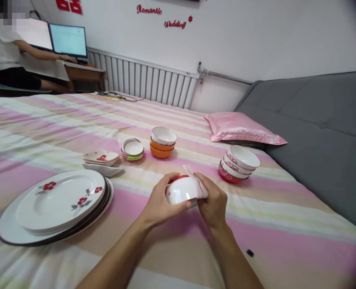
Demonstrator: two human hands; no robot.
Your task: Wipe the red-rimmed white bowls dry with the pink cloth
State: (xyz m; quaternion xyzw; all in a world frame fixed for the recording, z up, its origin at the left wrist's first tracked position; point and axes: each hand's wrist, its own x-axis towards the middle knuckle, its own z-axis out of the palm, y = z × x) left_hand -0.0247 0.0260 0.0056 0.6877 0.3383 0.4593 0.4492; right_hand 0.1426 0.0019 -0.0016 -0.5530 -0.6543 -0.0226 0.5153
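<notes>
Gripping white-and-red bowl (180, 192) in left hand (160, 197), clutching pale pink cloth (200, 189) against its side with right hand (213, 201), above striped bedsheet (172, 261).

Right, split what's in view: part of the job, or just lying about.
Part of the job: held bowl, cloth; probably also orange bowls, red-and-white bowls, plates, small dishes.

Just lying about, it seems: pink pillow, cables, small black object.

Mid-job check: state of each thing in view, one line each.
Held bowl: gripped by left hand
Cloth: in right hand, against bowl
Large plates: stacked, face up
Oval dishes: stacked
Small dishes: stacked
Orange and white bowls: stacked upright
Red-patterned bowls: stacked upright
Pillow: lying flat
Monitors: lit
</notes>
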